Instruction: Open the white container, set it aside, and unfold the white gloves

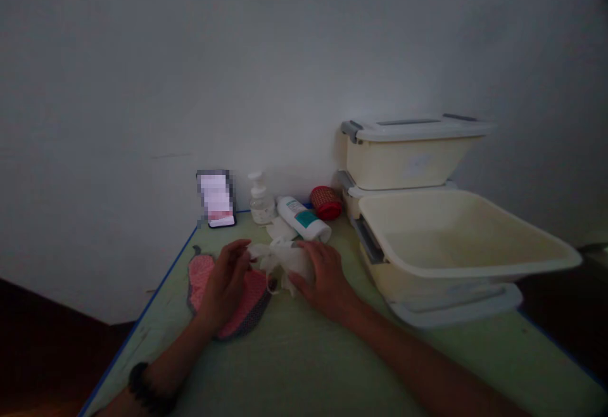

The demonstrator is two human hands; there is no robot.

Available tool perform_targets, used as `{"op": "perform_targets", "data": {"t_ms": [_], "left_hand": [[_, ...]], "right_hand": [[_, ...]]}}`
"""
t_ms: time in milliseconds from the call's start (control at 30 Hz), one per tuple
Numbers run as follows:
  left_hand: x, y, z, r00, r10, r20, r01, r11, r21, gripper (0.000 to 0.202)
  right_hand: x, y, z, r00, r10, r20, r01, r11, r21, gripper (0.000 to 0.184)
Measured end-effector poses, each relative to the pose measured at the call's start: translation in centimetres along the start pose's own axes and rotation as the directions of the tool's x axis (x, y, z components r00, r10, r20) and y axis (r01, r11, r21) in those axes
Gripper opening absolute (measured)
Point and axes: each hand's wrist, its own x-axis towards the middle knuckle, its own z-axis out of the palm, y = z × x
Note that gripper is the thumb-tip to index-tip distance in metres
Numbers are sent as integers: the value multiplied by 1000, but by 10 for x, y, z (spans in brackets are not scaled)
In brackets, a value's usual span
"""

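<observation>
Between my hands is a crumpled, thin white piece that looks like a plastic bag (pixel 284 258), with a loop hanging at its lower left. My right hand (pixel 327 281) is closed on its right side, thumb in front and fingers over the top. My left hand (pixel 228 284) has curled fingers, and their tips pinch the bag's left edge. Beneath my left hand lies a pink quilted cloth pad (pixel 244 309) with a dark grey border, partly covered by the hand.
Behind my hands are a phone (pixel 218 198) leaning upright, a clear pump bottle (pixel 261 206), a white bottle (pixel 304 219) lying down and a red woven container (pixel 325 202). On the right stand an open cream bin (pixel 394 287) over a grey-white lid (pixel 460 309), and stacked lidded boxes (pixel 389 163).
</observation>
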Motion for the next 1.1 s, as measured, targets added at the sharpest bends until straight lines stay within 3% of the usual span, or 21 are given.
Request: {"op": "perform_targets", "data": {"t_ms": [67, 133, 233, 300, 333, 400, 467, 533, 600, 667, 800, 900, 1000, 1100], "left_hand": [[0, -2, -1, 1000, 22, -22, -22, 1000, 20, 24], [0, -3, -2, 997, 44, -57, -41, 998, 51, 22], [0, -3, -3, 987, 95, -132, -83, 992, 94, 19], [-1, -3, -3, 976, 128, -178, -109, 988, 109, 17], [-1, -3, -3, 971, 134, -197, -114, 987, 109, 16], [-1, -4, -2, 966, 118, -228, -99, 991, 92, 15], [1, -6, -1, 964, 74, -254, -60, 996, 63, 15], [3, -9, -1, 969, 26, -245, -12, 998, 59, 16], [3, -10, -3, 982, 34, -186, -15, 994, 104, 17], [1, -10, -6, 984, 142, -111, -121, 976, 179, 21], [-9, -3, -9, 905, 402, 141, -424, 880, 214, 36], [-14, 0, -5, 855, 404, 325, -474, 862, 177, 42], [-14, 0, -1, 853, 333, 402, -440, 873, 211, 28], [-13, 5, -2, 817, 298, 493, -436, 879, 192, 20]], "right_hand": [[1, -1, -2, 998, -53, 41, 58, 990, -132, 36], [2, -2, -6, 996, -78, 35, 82, 984, -157, 25], [2, -6, -15, 978, -208, 9, 208, 977, -49, 24], [-1, -13, -17, 973, -231, 3, 228, 964, 140, 27], [-3, -16, -17, 986, -169, 15, 159, 952, 261, 29], [-8, -23, -13, 993, 61, 105, -105, 868, 486, 29], [-10, -27, -7, 928, 249, 277, -369, 709, 601, 20], [-10, -26, -2, 866, 302, 398, -496, 615, 613, 19], [-8, -23, 0, 861, 306, 406, -505, 611, 610, 27], [-6, -19, 0, 880, 294, 372, -471, 633, 614, 32], [-4, -16, -4, 869, 203, 452, -459, 674, 579, 36], [-5, -15, -4, 845, 180, 504, -476, 683, 554, 37], [-6, -14, -5, 838, 206, 505, -497, 671, 551, 36], [-7, -15, -9, 814, 223, 536, -533, 652, 539, 26]]}}
